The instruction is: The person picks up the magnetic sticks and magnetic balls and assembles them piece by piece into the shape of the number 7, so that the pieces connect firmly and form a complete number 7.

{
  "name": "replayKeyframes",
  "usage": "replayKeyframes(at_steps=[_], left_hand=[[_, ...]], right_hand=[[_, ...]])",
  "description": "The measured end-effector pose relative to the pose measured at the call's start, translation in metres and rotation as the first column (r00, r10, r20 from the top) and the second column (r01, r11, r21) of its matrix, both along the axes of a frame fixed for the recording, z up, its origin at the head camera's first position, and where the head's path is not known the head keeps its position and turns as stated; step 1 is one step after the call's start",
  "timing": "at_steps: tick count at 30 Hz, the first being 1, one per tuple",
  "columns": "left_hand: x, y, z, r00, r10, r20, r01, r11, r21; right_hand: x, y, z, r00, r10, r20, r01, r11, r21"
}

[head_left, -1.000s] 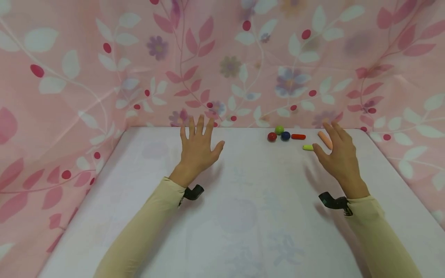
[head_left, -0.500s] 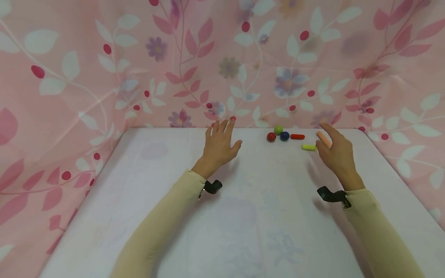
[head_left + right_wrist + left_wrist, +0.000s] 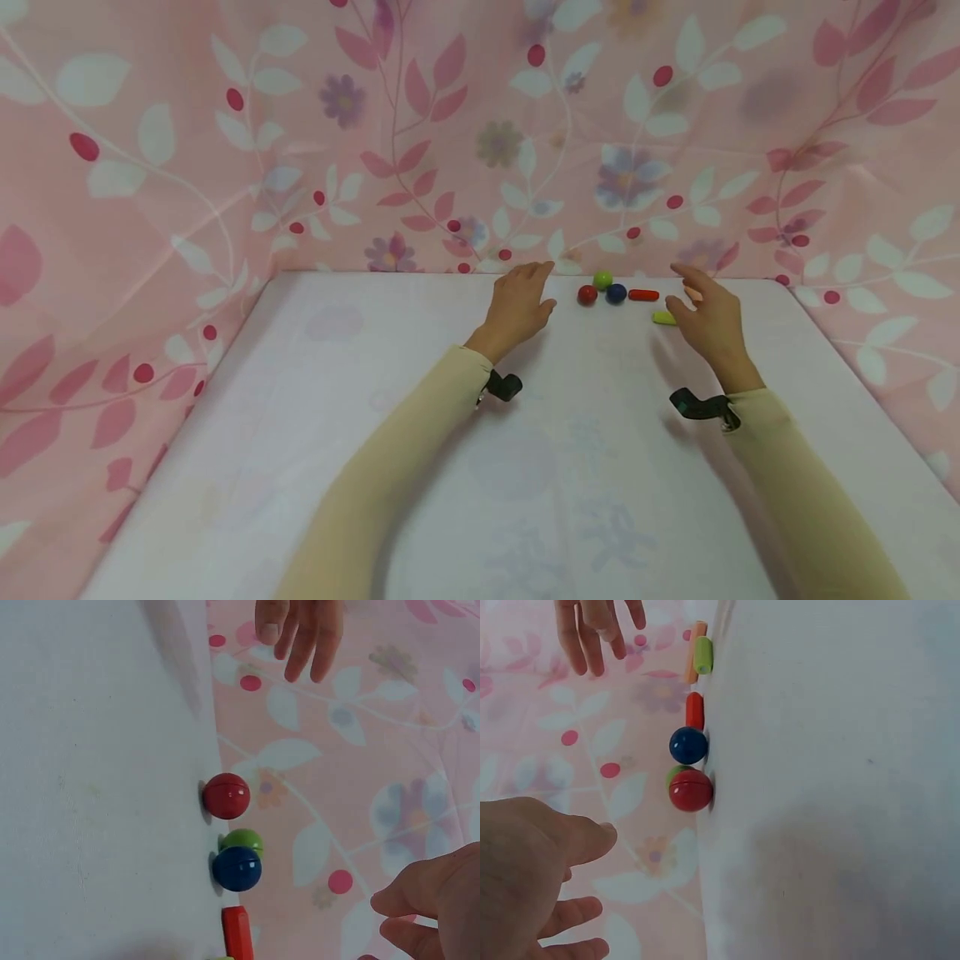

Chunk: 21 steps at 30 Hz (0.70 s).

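My left hand (image 3: pixel 517 302) hovers over the far part of the table, just left of a red ball (image 3: pixel 587 295). It holds nothing. Close to that ball sit a blue ball (image 3: pixel 616 292) and a green ball (image 3: pixel 603 280). To their right lie a short red stick (image 3: pixel 643 295), a yellow-green stick (image 3: pixel 663 318) and an orange stick (image 3: pixel 699 630). My right hand (image 3: pixel 708 325) is in the air above the sticks, thumb and fingers apart, with nothing in it. In the head view it partly covers the orange and yellow-green sticks. The left wrist view shows the sticks more fully.
A white table (image 3: pixel 315 400) with faint printed marks spreads under both arms. Pink floral cloth (image 3: pixel 495 108) hangs behind it and along both sides. Small black cameras (image 3: pixel 502 385) are fixed at the wrists.
My left hand has moved right across the table toward the balls, its spread fingers drawing closer together. My right hand has shifted slightly left. The balls and sticks stay put.
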State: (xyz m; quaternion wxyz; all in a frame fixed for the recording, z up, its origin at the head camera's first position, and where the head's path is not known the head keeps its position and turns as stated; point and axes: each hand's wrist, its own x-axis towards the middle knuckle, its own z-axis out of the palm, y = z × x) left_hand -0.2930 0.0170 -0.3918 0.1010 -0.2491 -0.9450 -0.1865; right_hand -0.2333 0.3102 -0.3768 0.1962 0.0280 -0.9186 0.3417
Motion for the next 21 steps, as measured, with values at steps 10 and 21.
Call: replayKeyframes(at_steps=[10, 21], left_hand=[[-0.021, 0.032, -0.008, 0.991, -0.038, 0.125, 0.039, 0.999, -0.002], [-0.025, 0.058, -0.02, 0.972, -0.06, 0.228, 0.063, 0.998, -0.004]], right_hand=[[-0.011, -0.01, -0.008, 0.998, 0.025, 0.063, -0.021, 0.998, -0.062], [-0.014, -0.011, -0.021, 0.996, 0.042, 0.082, -0.038, 0.998, -0.053]])
